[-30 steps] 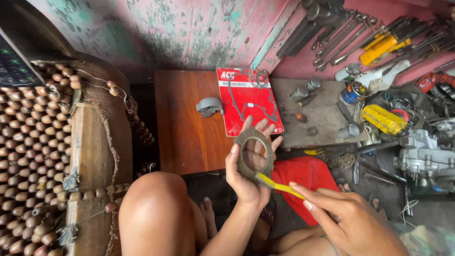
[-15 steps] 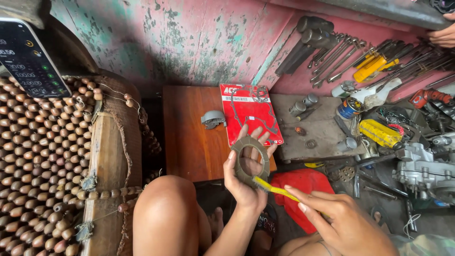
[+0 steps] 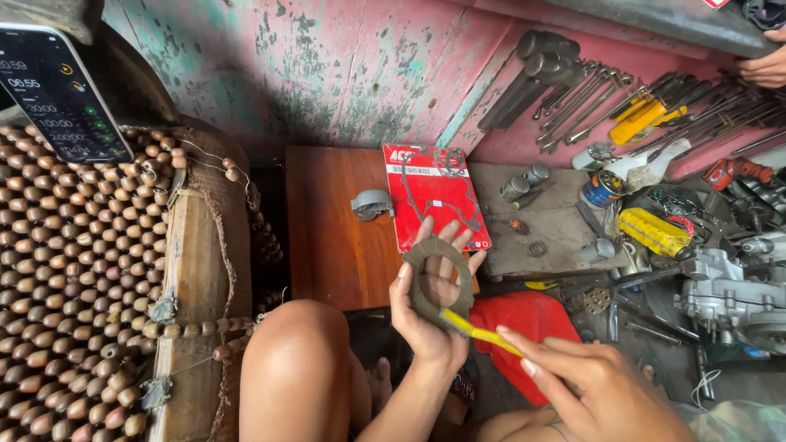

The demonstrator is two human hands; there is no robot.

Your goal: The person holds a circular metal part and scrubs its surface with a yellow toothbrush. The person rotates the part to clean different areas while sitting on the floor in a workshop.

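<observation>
Brush at the ring's lower edge, as a second ago

Left hand [image 3: 426,315] cradles the friction ring [image 3: 440,278] above the tabletop [image 3: 336,229]; right hand [image 3: 594,385] grips a yellow brush [image 3: 475,329], bristles touching at five o'clock

The ring [image 3: 440,280] looks matt and rough, a dull olive-grey, perhaps a fibre-faced plate. The brush handle [image 3: 483,331] is glossy yellow plastic. The board [image 3: 332,221] is smooth reddish wood; the gasket card [image 3: 434,196] is shiny red packaging. The wall [image 3: 327,65] shows rough, peeling pink paint. The seat beads [image 3: 65,262] are polished wood.
</observation>
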